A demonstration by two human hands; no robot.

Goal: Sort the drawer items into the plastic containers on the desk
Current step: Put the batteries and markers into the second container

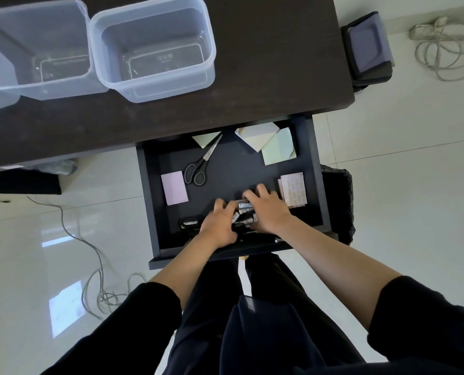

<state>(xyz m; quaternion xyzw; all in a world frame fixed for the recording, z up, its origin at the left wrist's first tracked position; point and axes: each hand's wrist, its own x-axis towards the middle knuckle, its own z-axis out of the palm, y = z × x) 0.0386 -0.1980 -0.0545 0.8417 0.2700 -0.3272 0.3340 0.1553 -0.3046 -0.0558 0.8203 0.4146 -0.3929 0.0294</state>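
Note:
The dark drawer (149, 201) stands pulled out below the desk. Near its front, several silver-and-black batteries (244, 211) lie bunched together. My left hand (218, 226) curls around them from the left and my right hand (268, 211) cups them from the right, so part of the pile is hidden. Also in the drawer are black-handled scissors (201, 163), a pink sticky pad (174, 187), a patterned pad (294, 189), pale green and cream pads (273, 143) and a small black object (189, 222). Clear plastic containers (155, 47) stand on the desk.
The dark desk (266, 85) fills the top of the view, with a second clear container (44, 50) at the left. A black bin (339, 201) sits right of the drawer. Cables (90, 239) trail on the white tiled floor.

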